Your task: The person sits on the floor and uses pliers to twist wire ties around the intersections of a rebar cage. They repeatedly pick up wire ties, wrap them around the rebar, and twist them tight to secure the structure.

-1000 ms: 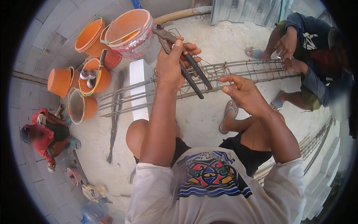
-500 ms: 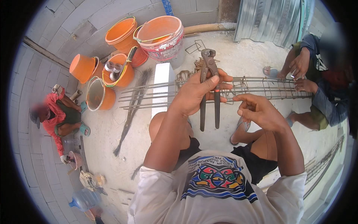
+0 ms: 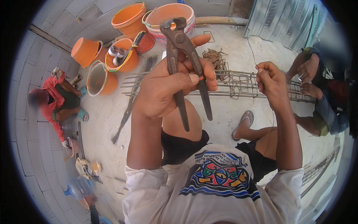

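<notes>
My left hand [image 3: 158, 87] is closed around a pair of end-cutting pincers [image 3: 180, 39]. The tool is raised with its jaws up, and its dark handles spread slightly between my fingers. A thin tie wire [image 3: 253, 48] is pinched between the thumb and fingers of my right hand [image 3: 271, 80]. One end of the wire rises above the hand, and the rest hangs below along my forearm. Beneath both hands lies a long steel rebar cage [image 3: 242, 93], apart from the pincers. Beyond it is a pile of bent rusty stirrups [image 3: 214, 59].
At right a co-worker's hands [image 3: 308, 71] are by the cage's end. Another person in a red shirt [image 3: 56, 95] squats at far left. Orange buckets [image 3: 109, 84] stand at back left, near a wire bundle [image 3: 128, 112]. Corrugated metal sheets [image 3: 283, 22] lean at back right.
My left hand has come up and left with the pincers, nearer the view. My right hand has moved right and up, away from the left, and the wire in it now shows.
</notes>
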The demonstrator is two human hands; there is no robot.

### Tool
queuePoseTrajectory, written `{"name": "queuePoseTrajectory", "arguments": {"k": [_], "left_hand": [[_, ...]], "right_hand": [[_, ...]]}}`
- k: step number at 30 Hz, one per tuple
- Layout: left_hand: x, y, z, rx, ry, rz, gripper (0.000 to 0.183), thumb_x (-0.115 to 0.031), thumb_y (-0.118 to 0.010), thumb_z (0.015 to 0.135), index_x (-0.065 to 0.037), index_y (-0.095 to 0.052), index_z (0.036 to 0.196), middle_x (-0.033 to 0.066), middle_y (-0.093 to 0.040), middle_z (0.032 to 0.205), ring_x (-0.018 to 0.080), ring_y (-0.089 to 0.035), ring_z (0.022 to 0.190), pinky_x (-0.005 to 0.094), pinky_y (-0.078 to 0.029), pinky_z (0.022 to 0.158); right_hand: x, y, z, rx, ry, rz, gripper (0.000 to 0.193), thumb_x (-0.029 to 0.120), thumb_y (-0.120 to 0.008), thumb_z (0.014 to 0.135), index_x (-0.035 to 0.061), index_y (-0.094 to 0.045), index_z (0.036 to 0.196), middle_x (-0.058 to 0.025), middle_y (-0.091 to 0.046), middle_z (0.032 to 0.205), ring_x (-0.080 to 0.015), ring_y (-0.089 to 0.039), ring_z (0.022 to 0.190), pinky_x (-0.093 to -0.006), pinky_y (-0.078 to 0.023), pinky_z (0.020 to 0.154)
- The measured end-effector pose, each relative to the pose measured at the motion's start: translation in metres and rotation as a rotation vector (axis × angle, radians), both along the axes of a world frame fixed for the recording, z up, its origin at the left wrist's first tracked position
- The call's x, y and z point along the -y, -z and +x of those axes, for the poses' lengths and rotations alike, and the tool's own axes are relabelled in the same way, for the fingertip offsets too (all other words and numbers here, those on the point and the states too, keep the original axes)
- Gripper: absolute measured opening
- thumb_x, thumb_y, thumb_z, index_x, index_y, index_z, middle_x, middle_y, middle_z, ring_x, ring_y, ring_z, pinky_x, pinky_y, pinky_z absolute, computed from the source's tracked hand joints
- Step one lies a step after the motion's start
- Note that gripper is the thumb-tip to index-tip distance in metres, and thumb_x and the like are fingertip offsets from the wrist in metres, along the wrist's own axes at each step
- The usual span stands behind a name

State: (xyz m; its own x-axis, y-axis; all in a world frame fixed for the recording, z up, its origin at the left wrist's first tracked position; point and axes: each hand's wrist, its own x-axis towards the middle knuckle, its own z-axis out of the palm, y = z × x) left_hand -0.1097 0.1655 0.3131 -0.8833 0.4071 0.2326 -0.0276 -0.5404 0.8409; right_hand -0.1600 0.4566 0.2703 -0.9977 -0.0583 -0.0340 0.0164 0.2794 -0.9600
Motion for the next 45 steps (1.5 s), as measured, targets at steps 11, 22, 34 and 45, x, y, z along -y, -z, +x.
{"name": "queuePoseTrajectory", "arguments": {"k": [11, 22, 34, 45], "left_hand": [[0.151, 0.296, 0.04, 0.63, -0.887, -1.493, 0.05, -0.025, -0.061, 0.079, 0.012, -0.058, 0.112, 0.0343, -0.064, 0.098, 0.0466, -0.064, 0.099, 0.0481, -0.05, 0.087], [0.135, 0.399, 0.074, 0.633, -0.763, -1.969, 0.061, -0.044, -0.073, 0.083, -0.003, -0.056, 0.124, 0.0222, -0.059, 0.108, 0.0421, -0.061, 0.104, 0.051, -0.054, 0.084], [0.086, 0.11, -0.087, -0.068, -0.57, -1.421, 0.058, -0.031, -0.065, 0.091, 0.003, -0.054, 0.138, 0.0194, -0.069, 0.109, 0.0273, -0.067, 0.101, 0.0375, -0.051, 0.088], [-0.05, 0.171, -0.282, -0.365, 0.024, -1.593, 0.054, -0.035, -0.064, 0.088, -0.001, -0.063, 0.129, 0.0263, -0.066, 0.12, 0.0339, -0.064, 0.112, 0.039, -0.047, 0.098]], "right_hand": [[-0.021, 0.066, -0.021, 0.117, -0.108, 0.324, 0.034, 0.031, -0.064, 0.094, -0.0023, -0.068, 0.099, -0.004, -0.062, 0.077, -0.0111, -0.052, 0.072, -0.0297, -0.043, 0.066], [-0.008, 0.096, -0.031, 0.124, -0.22, 0.423, 0.027, 0.022, -0.059, 0.09, -0.0011, -0.069, 0.101, -0.0129, -0.066, 0.081, -0.0216, -0.061, 0.078, -0.036, -0.048, 0.075], [-0.066, 0.226, -0.029, 0.158, 0.009, 0.632, 0.027, 0.014, -0.056, 0.085, 0.0084, -0.074, 0.105, -0.0213, -0.067, 0.116, -0.0358, -0.061, 0.115, -0.0432, -0.047, 0.101], [-0.038, 0.218, -0.108, 0.364, 0.101, 0.909, 0.021, 0.012, -0.057, 0.086, 0.001, -0.07, 0.099, -0.0223, -0.071, 0.103, -0.0379, -0.069, 0.1, -0.0455, -0.055, 0.086]]}}
